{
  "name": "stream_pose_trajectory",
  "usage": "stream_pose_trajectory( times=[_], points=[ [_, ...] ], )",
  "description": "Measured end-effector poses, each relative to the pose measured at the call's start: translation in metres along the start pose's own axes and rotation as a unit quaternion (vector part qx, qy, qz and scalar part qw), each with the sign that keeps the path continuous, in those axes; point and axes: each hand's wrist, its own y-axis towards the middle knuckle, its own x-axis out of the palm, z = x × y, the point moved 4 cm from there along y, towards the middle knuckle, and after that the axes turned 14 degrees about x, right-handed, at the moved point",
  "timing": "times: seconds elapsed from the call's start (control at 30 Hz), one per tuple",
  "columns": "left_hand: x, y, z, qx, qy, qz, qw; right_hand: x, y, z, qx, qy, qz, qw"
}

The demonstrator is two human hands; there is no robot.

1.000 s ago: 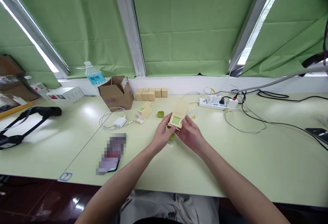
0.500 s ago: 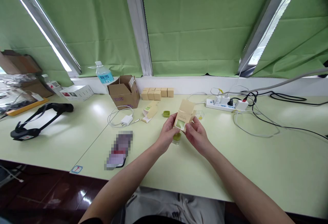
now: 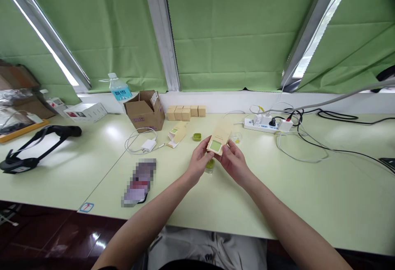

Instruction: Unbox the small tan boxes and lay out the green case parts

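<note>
Both of my hands hold a small tan carton (image 3: pixel 219 137) with a green label, a little above the pale green table (image 3: pixel 324 196). My left hand (image 3: pixel 197 161) pinches its left lower corner. On the right lower side, my right hand (image 3: pixel 233 161) grips it with closed fingers. Just under the carton a small clear jar with green contents (image 3: pixel 210 166) stands on the table, partly hidden by my fingers. A green lid (image 3: pixel 196 137) and a clear lid (image 3: pixel 236 138) lie just beyond.
Another opened tan carton (image 3: pixel 176 133) lies to the left, beside a white charger with cable (image 3: pixel 147 144). A brown cardboard box (image 3: pixel 145 111), a row of small tan boxes (image 3: pixel 185 112) and a water bottle (image 3: pixel 119 91) stand at the back. A power strip (image 3: pixel 267 125) with cables sits right; a black headset (image 3: pixel 33 146) far left.
The carton in my hands has tipped back and lowered slightly, its green label now facing up more. Both hands keep their grip. The view has shifted a little.
</note>
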Motion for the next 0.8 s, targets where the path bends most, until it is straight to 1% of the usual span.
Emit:
stream_pose_trajectory(
  times=[0.17,0.27,0.37,0.5,0.53,0.57,0.6,0.63,0.67,0.7,0.73,0.77,0.8],
  points=[
    [0.001,0.002,0.003,-0.013,0.014,-0.007,1.000,-0.006,0.000,-0.001,-0.010,-0.064,0.027,0.998],
    [0.001,0.004,0.004,-0.003,0.008,-0.004,1.000,-0.007,-0.001,-0.003,-0.025,-0.099,0.044,0.994],
    [-0.001,0.006,0.003,-0.007,-0.003,0.017,1.000,-0.006,-0.001,-0.004,-0.031,-0.122,0.045,0.991],
    [-0.004,0.007,0.005,-0.041,-0.014,0.056,0.998,-0.008,0.004,0.001,-0.024,-0.181,0.048,0.982],
    [-0.004,0.007,0.007,-0.044,-0.018,0.061,0.997,-0.011,0.005,0.001,-0.026,-0.204,0.063,0.977],
    [-0.005,0.008,0.009,-0.044,-0.018,0.065,0.997,-0.016,0.005,0.000,-0.037,-0.230,0.091,0.968],
    [-0.007,0.009,0.011,-0.042,-0.012,0.071,0.997,-0.022,0.004,-0.004,-0.063,-0.261,0.135,0.954],
    [-0.010,0.011,0.013,-0.038,0.003,0.079,0.996,-0.027,0.001,-0.011,-0.104,-0.301,0.186,0.929],
    [-0.013,0.012,0.014,-0.034,0.027,0.090,0.995,-0.030,-0.004,-0.019,-0.160,-0.350,0.232,0.894],
    [-0.016,0.012,0.015,-0.028,0.056,0.099,0.993,-0.031,-0.010,-0.027,-0.221,-0.405,0.261,0.848],
    [-0.018,0.013,0.015,-0.022,0.086,0.104,0.991,-0.028,-0.016,-0.034,-0.277,-0.466,0.268,0.797],
    [-0.020,0.013,0.014,-0.019,0.112,0.103,0.988,-0.024,-0.020,-0.039,-0.318,-0.527,0.251,0.747],
    [-0.020,0.012,0.014,-0.017,0.134,0.093,0.986,-0.019,-0.023,-0.041,-0.337,-0.583,0.219,0.706]
  ],
)
